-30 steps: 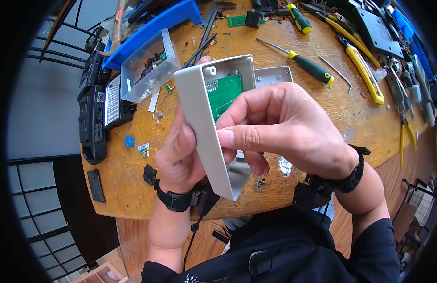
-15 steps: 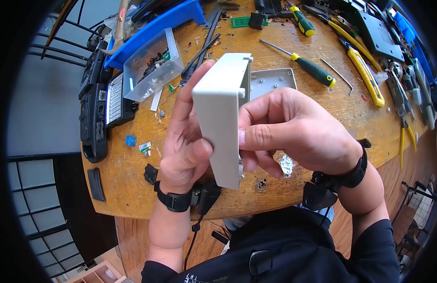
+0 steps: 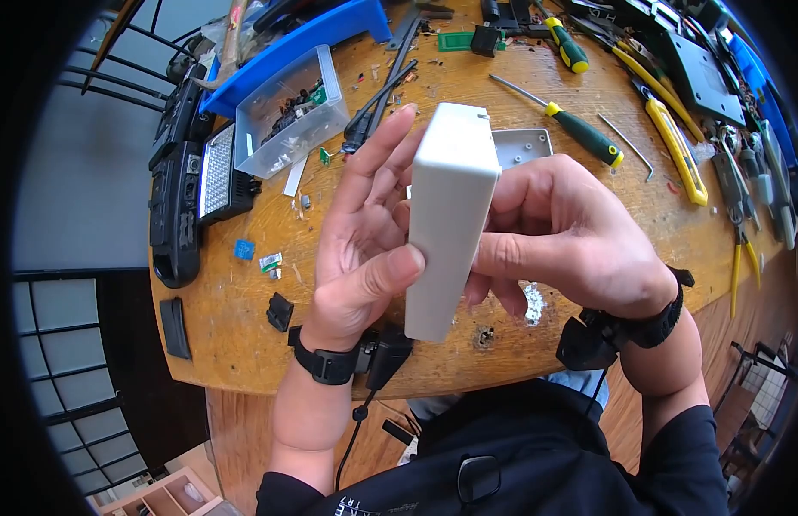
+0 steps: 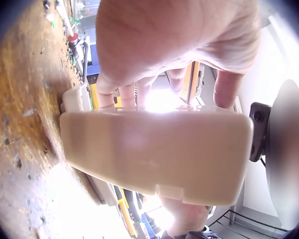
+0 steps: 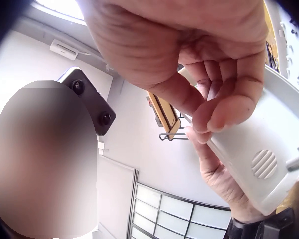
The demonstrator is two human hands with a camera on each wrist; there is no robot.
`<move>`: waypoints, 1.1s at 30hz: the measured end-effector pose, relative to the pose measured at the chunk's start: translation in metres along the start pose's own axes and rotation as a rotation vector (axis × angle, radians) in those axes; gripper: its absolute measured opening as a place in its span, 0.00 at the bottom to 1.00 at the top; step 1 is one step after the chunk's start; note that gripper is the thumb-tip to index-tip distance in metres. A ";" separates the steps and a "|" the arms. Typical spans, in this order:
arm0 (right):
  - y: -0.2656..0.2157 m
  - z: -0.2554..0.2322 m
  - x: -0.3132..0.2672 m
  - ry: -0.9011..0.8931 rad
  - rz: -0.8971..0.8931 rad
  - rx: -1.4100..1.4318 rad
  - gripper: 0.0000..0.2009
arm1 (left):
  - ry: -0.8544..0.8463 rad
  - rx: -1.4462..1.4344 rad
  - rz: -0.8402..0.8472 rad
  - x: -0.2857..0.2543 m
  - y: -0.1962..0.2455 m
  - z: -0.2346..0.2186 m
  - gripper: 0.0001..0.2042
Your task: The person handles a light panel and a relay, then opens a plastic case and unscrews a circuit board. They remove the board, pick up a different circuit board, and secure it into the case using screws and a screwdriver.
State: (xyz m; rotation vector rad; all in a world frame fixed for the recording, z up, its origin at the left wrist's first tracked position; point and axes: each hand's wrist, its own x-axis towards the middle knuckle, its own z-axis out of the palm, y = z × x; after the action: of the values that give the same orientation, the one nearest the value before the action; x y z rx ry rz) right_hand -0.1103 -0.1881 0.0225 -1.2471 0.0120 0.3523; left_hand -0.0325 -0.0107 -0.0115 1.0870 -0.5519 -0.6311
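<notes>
A light grey plastic casing half is held upright above the workbench, its outer wall toward the head camera. My left hand grips it from the left, thumb on the near wall and fingers behind the back. On the other side, my right hand has its thumb and fingertips together at the casing's open rim. In the right wrist view the hollow inside of the casing shows a round slotted vent and a post. The green circuit board seen inside earlier is hidden. Behind the right hand lies another grey casing part.
On the wooden workbench lie a green-handled screwdriver, a bent metal rod, a yellow utility knife and yellow-handled pliers. A clear bin of small parts stands at left, by a blue tray.
The casing has turned so its open side and the green board no longer show in the head view. It has shifted slightly right with both hands.
</notes>
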 end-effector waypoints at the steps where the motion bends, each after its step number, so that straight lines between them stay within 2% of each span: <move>1: -0.001 0.001 0.000 0.020 0.000 -0.028 0.11 | 0.002 0.001 0.001 0.000 0.000 -0.001 0.51; 4: 0.003 0.000 0.000 0.040 -0.057 -0.113 0.11 | -0.023 0.030 0.012 0.001 -0.002 -0.004 0.50; 6: 0.004 0.000 0.000 0.044 -0.084 -0.105 0.11 | -0.080 -0.043 0.009 0.001 -0.003 -0.006 0.46; 11: 0.007 0.003 0.000 0.085 -0.178 -0.184 0.09 | -0.071 -0.033 -0.014 0.001 -0.003 -0.007 0.44; 13: 0.009 0.004 0.001 0.153 -0.289 -0.363 0.07 | -0.071 -0.028 -0.015 0.001 -0.003 -0.007 0.44; 14: 0.010 0.004 0.001 0.153 -0.290 -0.363 0.07 | -0.065 -0.026 -0.022 0.001 -0.004 -0.006 0.43; 16: 0.012 0.003 0.002 0.219 -0.486 -0.675 0.05 | -0.059 -0.024 -0.028 0.001 -0.004 -0.006 0.43; 17: 0.013 0.003 0.003 0.219 -0.486 -0.676 0.05 | -0.054 -0.024 -0.043 0.000 -0.003 -0.007 0.43; 19: 0.013 0.003 0.004 0.261 -0.598 -0.757 0.04 | -0.049 -0.025 -0.058 -0.001 -0.002 -0.005 0.43; 28: 0.019 0.010 0.008 0.359 -0.759 -0.784 0.05 | -0.001 -0.033 -0.111 -0.002 0.004 0.002 0.45; 33: 0.018 0.012 0.010 0.381 -0.809 -0.812 0.06 | -0.042 -0.031 -0.183 -0.004 0.003 -0.001 0.41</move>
State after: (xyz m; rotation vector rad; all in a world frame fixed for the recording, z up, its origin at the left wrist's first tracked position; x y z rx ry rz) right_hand -0.1081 -0.1696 0.0073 -1.9719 -0.3298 -0.6544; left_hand -0.0341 -0.0069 -0.0097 1.1052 -0.4802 -0.8214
